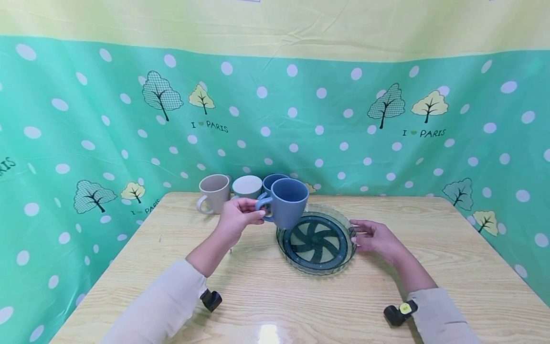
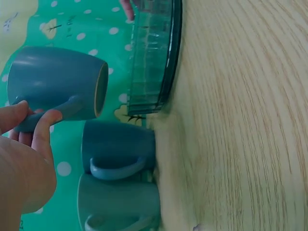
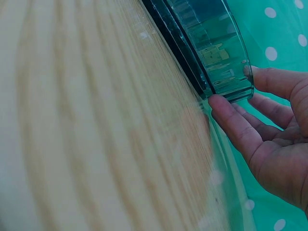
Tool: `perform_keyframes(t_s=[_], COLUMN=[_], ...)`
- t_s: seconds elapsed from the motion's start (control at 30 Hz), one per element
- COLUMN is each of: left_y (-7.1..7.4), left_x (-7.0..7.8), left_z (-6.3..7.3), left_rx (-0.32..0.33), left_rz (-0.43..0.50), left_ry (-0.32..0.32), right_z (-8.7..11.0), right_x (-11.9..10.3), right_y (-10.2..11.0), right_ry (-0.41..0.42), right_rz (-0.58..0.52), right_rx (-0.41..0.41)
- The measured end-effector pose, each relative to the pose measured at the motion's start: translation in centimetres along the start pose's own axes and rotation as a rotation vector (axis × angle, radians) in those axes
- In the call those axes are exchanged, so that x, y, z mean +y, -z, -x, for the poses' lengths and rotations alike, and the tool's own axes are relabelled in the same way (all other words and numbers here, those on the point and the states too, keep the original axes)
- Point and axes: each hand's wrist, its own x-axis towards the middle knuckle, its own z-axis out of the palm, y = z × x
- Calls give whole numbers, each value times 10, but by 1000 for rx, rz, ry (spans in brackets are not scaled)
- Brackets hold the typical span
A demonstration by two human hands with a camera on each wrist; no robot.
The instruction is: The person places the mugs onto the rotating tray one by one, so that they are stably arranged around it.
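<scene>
My left hand point(image 1: 234, 222) pinches the handle of a blue mug point(image 1: 289, 204), held upright in the air over the back left rim of a round see-through green tray point(image 1: 318, 270). In the left wrist view, the mug point(image 2: 53, 82) is clear of the table and the thumb and fingers close on its handle. My right hand point(image 1: 378, 239) touches the tray's right side. Seen from the right wrist, its fairly straight fingers point(image 3: 236, 122) rest against the outer wall and lower edge of the tray point(image 3: 231, 72). Nothing stands in the tray.
At the back left of the wooden table point(image 1: 258, 296) stand a greyish-beige mug point(image 1: 216, 191), a green mug with a pale inside point(image 1: 247, 185) and another blue mug point(image 1: 271, 180), partly hidden by the held one. A dotted green curtain point(image 1: 275, 119) hangs right behind the table.
</scene>
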Motion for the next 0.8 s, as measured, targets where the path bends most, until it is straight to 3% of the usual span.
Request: perform_keyframes(t_s=[0.2,0.37,0.63,0.8], left_y=[-12,-23,-43,-55], left_x=[-4,-6,-10,-16], left_z=[-6,-11,-17,-23], left_rx=[38,58,65,94], left_rz=[-12,-12,-75,-111], left_ry=[39,36,29,57], right_z=[0,1,0,1], right_x=[1,-1,-1,-3], right_y=[1,0,2,1], right_ry=[-8,-1,-1,4], right_rz=[0,-4,0,-8], right_rx=[3,-8,-6,-18])
